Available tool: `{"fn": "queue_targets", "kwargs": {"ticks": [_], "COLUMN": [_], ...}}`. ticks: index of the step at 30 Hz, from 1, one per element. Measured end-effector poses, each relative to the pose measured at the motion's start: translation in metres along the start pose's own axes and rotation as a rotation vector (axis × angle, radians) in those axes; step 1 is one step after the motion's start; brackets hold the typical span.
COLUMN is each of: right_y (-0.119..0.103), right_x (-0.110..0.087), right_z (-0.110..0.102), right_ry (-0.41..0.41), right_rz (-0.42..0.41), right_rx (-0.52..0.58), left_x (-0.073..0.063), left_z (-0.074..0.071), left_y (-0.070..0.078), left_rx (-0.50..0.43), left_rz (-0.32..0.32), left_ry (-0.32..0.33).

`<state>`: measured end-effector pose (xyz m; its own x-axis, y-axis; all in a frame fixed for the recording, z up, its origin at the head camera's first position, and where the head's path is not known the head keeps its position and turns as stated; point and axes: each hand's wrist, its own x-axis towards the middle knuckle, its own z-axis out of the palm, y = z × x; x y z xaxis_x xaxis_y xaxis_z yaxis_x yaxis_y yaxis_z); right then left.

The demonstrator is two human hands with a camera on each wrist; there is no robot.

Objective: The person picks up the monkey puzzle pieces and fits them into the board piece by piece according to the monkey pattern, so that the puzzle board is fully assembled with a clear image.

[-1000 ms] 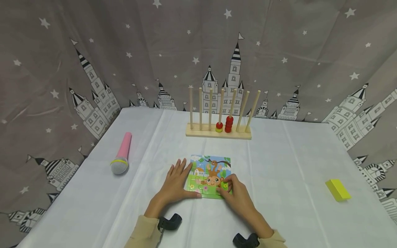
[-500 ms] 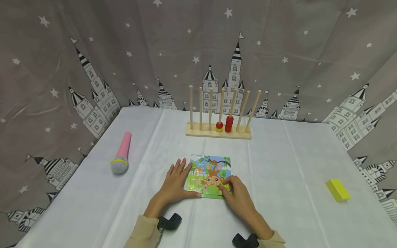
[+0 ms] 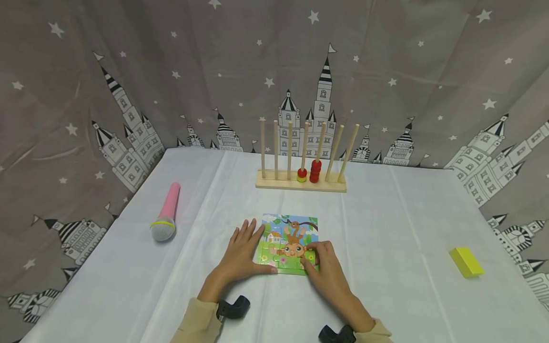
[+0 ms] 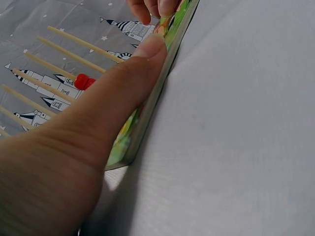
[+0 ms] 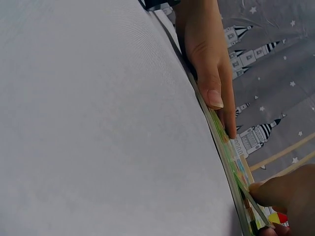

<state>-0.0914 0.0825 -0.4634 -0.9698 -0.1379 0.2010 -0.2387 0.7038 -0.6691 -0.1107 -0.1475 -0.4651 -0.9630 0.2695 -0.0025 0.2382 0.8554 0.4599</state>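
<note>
A square picture puzzle (image 3: 274,237) with a monkey hanging from a branch lies flat on the white cloth. My left hand (image 3: 241,255) rests along its left side, fingers spread and straight, with the thumb on the lower edge. At the lower right corner, my right hand (image 3: 331,274) pinches a puzzle piece (image 5: 253,203) between thumb and fingers. In the right wrist view that piece is tilted, one edge raised from the board. The left wrist view shows the left thumb (image 4: 125,78) pressing on the board's rim; the right fingertips partly hide the corner.
Behind the puzzle stands a wooden peg rack (image 3: 300,184) with red and yellow beads on its pegs. A pink toy microphone (image 3: 168,209) lies to the left, a yellow block (image 3: 467,262) to the right. A grey castle-print curtain (image 3: 240,62) hangs beyond the table.
The right thumb and fingers have shifted slightly at the puzzle's lower right corner, keeping hold of the piece. My left hand has stayed in place on the board.
</note>
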Motion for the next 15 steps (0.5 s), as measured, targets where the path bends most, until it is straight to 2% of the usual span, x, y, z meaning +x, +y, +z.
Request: {"fn": "queue_targets", "kwargs": {"ticks": [15], "right_y": [0.0004], "right_x": [-0.0005], "right_z": [0.0004], "right_ry": [0.047], "right_rz": [-0.030], "right_rx": [-0.010], "left_x": [-0.0001], "left_z": [0.0003], "left_y": [-0.0008], "left_rx": [-0.005], "left_rz": [0.000], "left_ry": [0.002]}}
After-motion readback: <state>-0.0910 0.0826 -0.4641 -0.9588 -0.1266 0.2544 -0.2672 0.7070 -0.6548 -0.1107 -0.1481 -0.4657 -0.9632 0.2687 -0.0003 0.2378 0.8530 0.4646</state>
